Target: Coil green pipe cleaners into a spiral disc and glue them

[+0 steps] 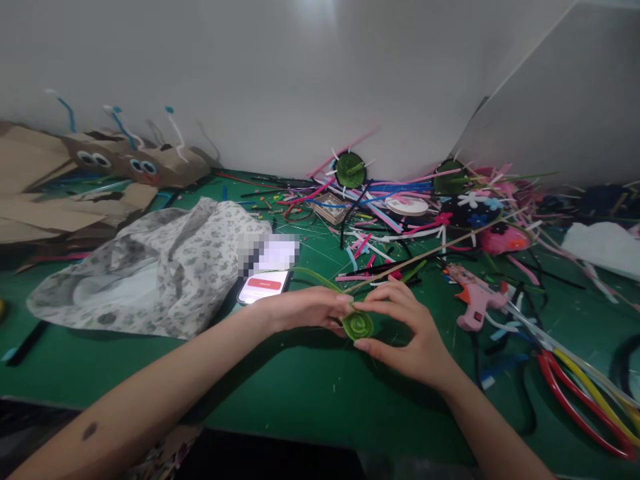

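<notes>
Both my hands meet over the green cutting mat (300,380) at a small green coil of pipe cleaner (358,325). My left hand (310,308) pinches the coil from the left, fingers closed on it. From the right, my right hand (407,327) curls its thumb and fingers round the same coil. A loose green tail of the pipe cleaner (315,277) runs up and left from the coil. A thin wooden stick (435,252) lies slanting just behind my hands.
A phone (264,285) with a lit screen lies left of my hands, beside a patterned grey cloth (150,273). A pink glue gun (473,300) lies to the right. Several coloured pipe cleaners (380,220) litter the back. Brown paper puppets (125,163) stand far left.
</notes>
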Tool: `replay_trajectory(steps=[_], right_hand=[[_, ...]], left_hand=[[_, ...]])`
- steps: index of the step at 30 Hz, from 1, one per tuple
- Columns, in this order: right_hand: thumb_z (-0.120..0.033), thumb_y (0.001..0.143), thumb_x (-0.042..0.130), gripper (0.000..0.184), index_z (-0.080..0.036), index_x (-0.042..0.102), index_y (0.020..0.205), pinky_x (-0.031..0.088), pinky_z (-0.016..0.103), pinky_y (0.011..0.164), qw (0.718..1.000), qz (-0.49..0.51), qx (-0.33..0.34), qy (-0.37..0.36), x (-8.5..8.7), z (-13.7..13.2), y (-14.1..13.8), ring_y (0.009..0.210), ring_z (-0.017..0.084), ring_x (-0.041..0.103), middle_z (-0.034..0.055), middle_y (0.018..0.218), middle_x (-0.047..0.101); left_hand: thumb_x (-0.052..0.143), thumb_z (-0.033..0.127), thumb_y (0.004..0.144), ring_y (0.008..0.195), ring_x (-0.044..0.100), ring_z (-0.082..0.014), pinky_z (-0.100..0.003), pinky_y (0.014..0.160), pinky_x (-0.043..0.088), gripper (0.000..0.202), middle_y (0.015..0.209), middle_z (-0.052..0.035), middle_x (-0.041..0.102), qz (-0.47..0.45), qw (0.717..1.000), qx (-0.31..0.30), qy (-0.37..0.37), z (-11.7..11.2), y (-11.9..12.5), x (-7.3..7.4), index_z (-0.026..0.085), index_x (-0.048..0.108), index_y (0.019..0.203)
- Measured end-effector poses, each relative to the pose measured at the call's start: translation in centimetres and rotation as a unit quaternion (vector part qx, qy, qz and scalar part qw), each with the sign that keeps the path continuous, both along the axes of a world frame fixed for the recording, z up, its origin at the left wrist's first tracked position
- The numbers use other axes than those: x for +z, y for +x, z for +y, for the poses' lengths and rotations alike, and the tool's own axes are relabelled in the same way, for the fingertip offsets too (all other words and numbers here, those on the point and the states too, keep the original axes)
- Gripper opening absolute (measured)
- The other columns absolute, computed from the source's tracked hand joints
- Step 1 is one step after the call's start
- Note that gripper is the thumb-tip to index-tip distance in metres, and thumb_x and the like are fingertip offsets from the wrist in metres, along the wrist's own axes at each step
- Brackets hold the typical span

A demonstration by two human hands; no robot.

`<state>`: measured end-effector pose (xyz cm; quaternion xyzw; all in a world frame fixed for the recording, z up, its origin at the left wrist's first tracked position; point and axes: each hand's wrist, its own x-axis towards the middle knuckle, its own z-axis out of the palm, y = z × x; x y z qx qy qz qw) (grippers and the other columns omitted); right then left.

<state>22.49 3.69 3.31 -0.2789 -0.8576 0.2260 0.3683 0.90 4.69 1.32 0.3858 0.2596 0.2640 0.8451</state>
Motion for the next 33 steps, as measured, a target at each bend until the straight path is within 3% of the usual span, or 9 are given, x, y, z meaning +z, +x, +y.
replay_trajectory(steps=[5,9,13,17,23,29,33], right_hand=[[-0.032,0.073,0.075,0.032,-0.029,0.066,0.103,0.04,0.05,0.098,0.999,0.029,-0.031,0.013,0.1,0.1,0.1,0.092,0.023,0.06,0.003,0.095,0.065],[-0.029,0.074,0.073,0.029,-0.028,0.067,0.102,0.045,0.046,0.09,0.993,0.073,-0.089,0.036,0.0,0.2,0.3,0.091,0.023,0.06,0.0039,0.093,0.065],[-0.026,0.077,0.071,0.028,-0.026,0.066,0.105,0.047,0.043,0.084,0.979,0.124,-0.157,0.047,-0.6,0.4,0.5,0.094,0.024,0.057,0.006,0.095,0.064],[-0.024,0.077,0.071,0.033,-0.026,0.066,0.109,0.047,0.045,0.086,0.961,0.157,-0.214,0.079,-1.3,0.4,0.5,0.098,0.025,0.056,0.0064,0.099,0.063],[-0.024,0.076,0.071,0.034,-0.026,0.066,0.11,0.045,0.051,0.092,0.942,0.18,-0.243,0.148,-1.8,0.3,0.3,0.095,0.025,0.058,0.0057,0.097,0.063],[-0.021,0.075,0.072,0.034,-0.025,0.065,0.107,0.042,0.052,0.095,0.96,0.131,-0.197,0.15,-1.1,0.1,-0.1,0.089,0.023,0.059,0.0054,0.094,0.064],[-0.021,0.071,0.075,0.034,-0.023,0.066,0.104,0.04,0.053,0.096,0.968,0.099,-0.161,0.168,-0.8,-0.1,-0.4,0.087,0.023,0.06,0.0051,0.091,0.065]], left_hand=[[0.056,0.061,0.08,0.082,0.062,-0.0172,-0.031,0.083,0.042,0.049,0.087,-0.0062,0.071,-0.024,0.999,-0.024,-0.023,0.7,-0.3,-0.1,0.015,0.071,0.086],[0.047,0.063,0.081,0.086,0.065,-0.0203,-0.032,0.085,0.044,0.058,0.088,-0.0096,0.073,-0.078,0.995,-0.013,-0.052,0.8,-0.2,-0.3,0.012,0.071,0.092],[0.045,0.059,0.084,0.092,0.067,-0.0243,-0.036,0.088,0.045,0.061,0.098,-0.0151,0.072,-0.154,0.985,0.026,-0.077,0.5,0.1,-0.3,0.006,0.067,0.106],[0.047,0.048,0.088,0.102,0.064,-0.026,-0.039,0.091,0.044,0.054,0.112,-0.0154,0.069,-0.195,0.972,0.076,-0.104,-0.1,0.8,-0.6,0.007,0.059,0.122],[0.071,0.026,0.076,0.092,0.065,-0.0189,-0.033,0.086,0.048,0.033,0.102,-0.0082,0.072,-0.144,0.976,0.14,-0.088,-2.1,2.9,-0.9,0.014,0.068,0.107],[0.078,0.03,0.072,0.083,0.065,-0.0155,-0.029,0.079,0.049,0.029,0.093,-0.0092,0.072,-0.095,0.974,0.202,-0.042,-2.5,3.3,-0.7,0.013,0.073,0.095],[0.085,0.031,0.063,0.072,0.064,-0.0121,-0.027,0.076,0.049,0.023,0.075,-0.0032,0.071,-0.056,0.971,0.228,-0.046,-2.0,3.1,-0.8,0.015,0.074,0.075]])
